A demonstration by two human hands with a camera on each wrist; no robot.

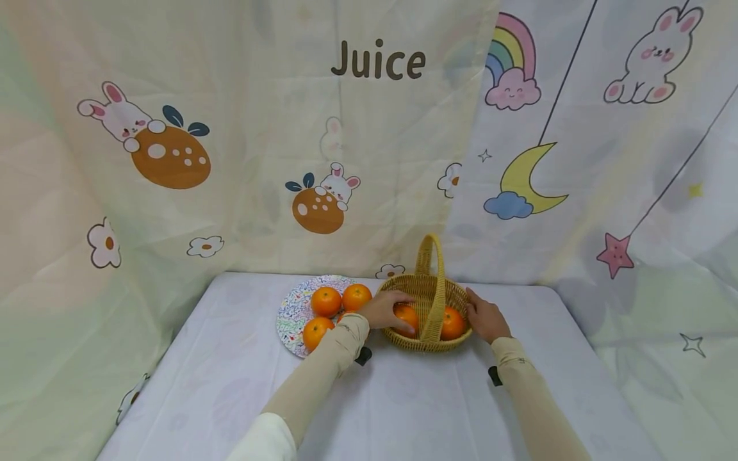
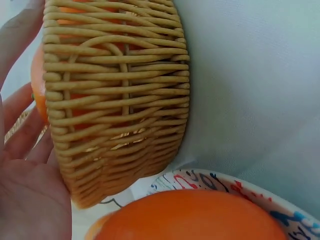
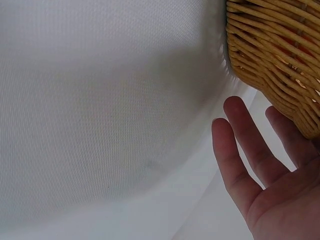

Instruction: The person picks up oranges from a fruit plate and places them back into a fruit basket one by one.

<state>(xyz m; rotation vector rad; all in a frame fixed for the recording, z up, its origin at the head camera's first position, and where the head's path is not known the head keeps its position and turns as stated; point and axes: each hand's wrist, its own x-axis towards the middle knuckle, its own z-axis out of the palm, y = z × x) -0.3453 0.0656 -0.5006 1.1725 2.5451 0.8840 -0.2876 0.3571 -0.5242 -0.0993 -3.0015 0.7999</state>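
Note:
A yellow wicker basket [image 1: 434,344] with a tall arched handle stands upright toward the back of the table. My left hand [image 1: 387,310] reaches over its left side, thumb and fingers around an orange [image 1: 406,320] inside. In the left wrist view, the basket wall [image 2: 120,100] hides much of this orange. Another orange [image 1: 452,323] lies in the basket, right of the handle. My right hand [image 1: 487,317] is at the basket's right rim and holds it there. Three of its fingers [image 3: 250,145] extend below the wicker in the right wrist view; its thumb is hidden.
Left of the basket, a round plate [image 1: 291,314] with a multicoloured pattern bears several oranges [image 1: 326,301], partly covered by my left forearm. A white cloth covers the table [image 1: 242,358]. Printed curtains [image 1: 259,141] hang close behind and on both sides.

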